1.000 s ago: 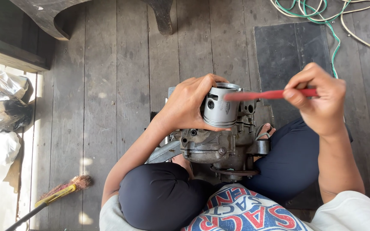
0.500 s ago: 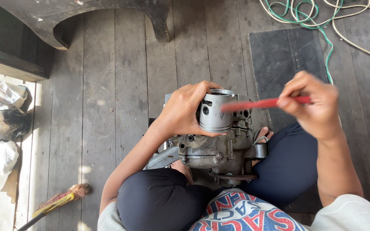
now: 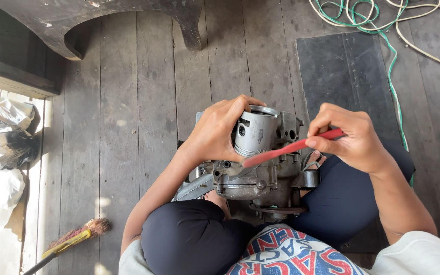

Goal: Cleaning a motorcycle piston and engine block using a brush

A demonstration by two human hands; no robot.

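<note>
Weathered grey floorboards [image 3: 148,102] lay under a seated person who steadied a small engine [image 3: 260,178] between the knees, its silver piston [image 3: 254,133] standing upright at the engine's top. Left of the piston, the left hand [image 3: 217,133] was wrapped around it in a firm grasp, while right of the engine the right hand [image 3: 355,140] pinched a red brush [image 3: 291,148] whose tip touched the piston's base. Beyond the engine lay a black mat [image 3: 342,71] and coiled cables [image 3: 383,20]; a broom [image 3: 72,242] rested well to the engine's left.
</note>
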